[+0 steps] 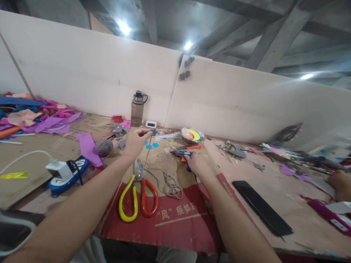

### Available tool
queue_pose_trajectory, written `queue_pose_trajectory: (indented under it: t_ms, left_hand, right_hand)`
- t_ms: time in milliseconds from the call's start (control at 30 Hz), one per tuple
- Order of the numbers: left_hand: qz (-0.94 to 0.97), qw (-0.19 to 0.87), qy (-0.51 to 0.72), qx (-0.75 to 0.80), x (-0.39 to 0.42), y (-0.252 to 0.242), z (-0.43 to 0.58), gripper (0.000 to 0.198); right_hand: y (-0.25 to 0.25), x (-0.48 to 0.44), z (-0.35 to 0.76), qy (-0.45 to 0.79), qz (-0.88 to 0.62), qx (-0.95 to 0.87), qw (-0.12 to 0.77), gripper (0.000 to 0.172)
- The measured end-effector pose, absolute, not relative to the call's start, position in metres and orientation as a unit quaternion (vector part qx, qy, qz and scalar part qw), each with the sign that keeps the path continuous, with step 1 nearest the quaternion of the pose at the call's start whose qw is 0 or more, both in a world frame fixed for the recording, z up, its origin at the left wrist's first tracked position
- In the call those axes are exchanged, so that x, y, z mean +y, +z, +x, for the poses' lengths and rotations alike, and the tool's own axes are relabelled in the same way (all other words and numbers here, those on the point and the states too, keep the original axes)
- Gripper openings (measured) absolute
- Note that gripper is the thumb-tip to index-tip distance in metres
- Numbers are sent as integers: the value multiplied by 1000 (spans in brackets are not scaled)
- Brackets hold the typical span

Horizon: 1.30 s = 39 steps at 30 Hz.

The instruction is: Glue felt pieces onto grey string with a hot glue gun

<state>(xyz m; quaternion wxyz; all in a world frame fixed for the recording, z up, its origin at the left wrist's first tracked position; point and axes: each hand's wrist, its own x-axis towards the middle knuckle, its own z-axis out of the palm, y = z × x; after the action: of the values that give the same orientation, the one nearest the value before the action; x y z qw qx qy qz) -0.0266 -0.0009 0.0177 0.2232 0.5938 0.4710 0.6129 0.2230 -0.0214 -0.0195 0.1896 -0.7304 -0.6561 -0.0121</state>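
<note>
My left hand [137, 142] is raised over the cardboard, thumb and fingertips pinched on a strand of grey yarn [148, 151] that hangs down. A small bluish piece shows at its fingertips, too small to name. My right hand [196, 162] is closed round a blue glue gun [188, 160] with an orange part, its dark cord trailing down. Between my forearms lie scissors [139, 195] with one yellow and one red handle, beside a loose coil of grey yarn [173, 187]. Small blue flower cut-outs [149, 146] lie just beyond my left hand.
A grey yarn ball [104, 147] and a blue power strip [59, 184] lie left. At the back stand a water bottle [137, 109] and a bowl [189, 140]. On the right are a black phone [261, 206], a magenta tool [326, 213] and another person's hand [341, 184].
</note>
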Motion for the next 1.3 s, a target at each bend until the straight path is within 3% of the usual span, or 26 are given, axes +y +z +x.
queue_pose_trajectory:
  t_ms: [100, 133, 200, 300, 367, 433, 600, 800, 1167, 1300]
  left_hand:
    - [655, 93, 591, 462, -7, 19, -26, 19]
    - [677, 53, 578, 452, -9, 19, -26, 18]
    - [718, -14, 550, 427, -12, 18, -24, 17]
    - [750, -73, 521, 401, -14, 17, -23, 16]
    - [751, -82, 520, 399, -15, 17, -22, 15]
    - [740, -68, 529, 409, -14, 17, -21, 15]
    - [695, 36, 566, 443, -15, 21, -19, 14]
    - [661, 148, 572, 463, -18, 23, -13, 18]
    - [651, 201, 581, 444, -20, 23, -8, 18]
    - [633, 272, 581, 433, -20, 21, -7, 17]
  right_hand:
    - [-6, -35, 206, -43, -700, -654, 282, 25]
    - [-1, -39, 196, -10, -647, -666, 370, 23]
    - [5, -42, 171, 136, -527, -664, 512, 24]
    - [9, -39, 131, 351, -392, -598, 605, 35]
    - [10, -33, 113, 432, -363, -559, 607, 44]
    - [10, -30, 105, 438, -374, -551, 604, 40]
    - [14, -30, 109, 239, -428, -634, 599, 9]
    - [14, -29, 116, 144, -453, -650, 593, 12]
    - [15, -28, 117, 94, -474, -658, 578, 14]
    - [16, -32, 115, 68, -482, -665, 567, 12]
